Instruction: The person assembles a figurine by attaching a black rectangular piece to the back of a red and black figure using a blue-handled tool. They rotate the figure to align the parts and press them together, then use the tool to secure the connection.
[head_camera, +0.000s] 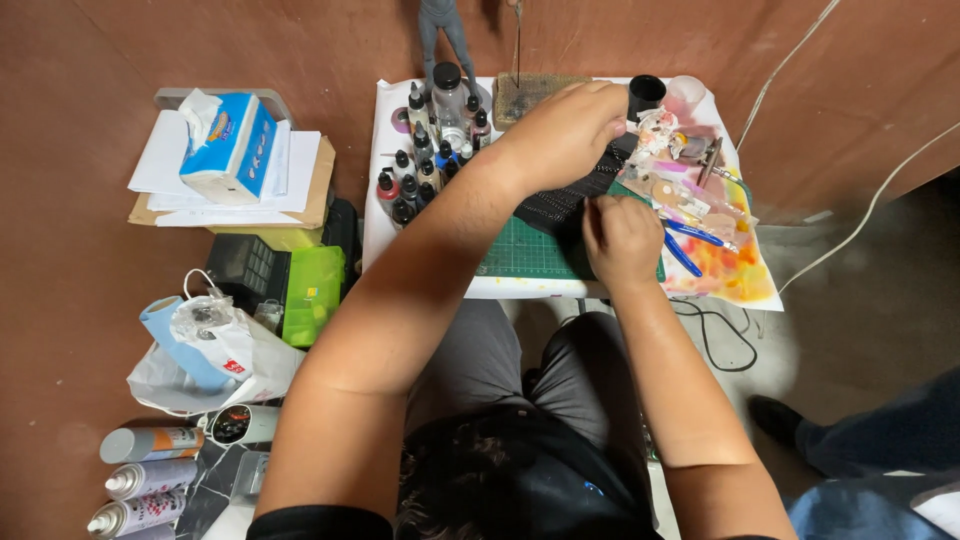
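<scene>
My left hand (565, 130) reaches across a small white table (385, 235), fingers curled shut at the edge of a crumpled, paint-stained tissue (655, 130). My right hand (620, 240) lies closer to me with its fingers pinched on a black ribbed piece (565, 205). That piece lies across a green cutting mat (520, 255). What sits inside either fist is hidden by the knuckles. Blue-handled pliers (690, 245) lie just right of my right hand, on a paint-stained sheet (740, 270).
Several small dropper bottles (420, 170), a black cup (645, 95) and a grey figure (445, 35) stand at the table's back. On the left floor are a tissue box (230, 145) on papers, a green case (313, 295), a plastic bag (215, 350) and spray cans (150, 480). Another person's legs (880, 440) are at right.
</scene>
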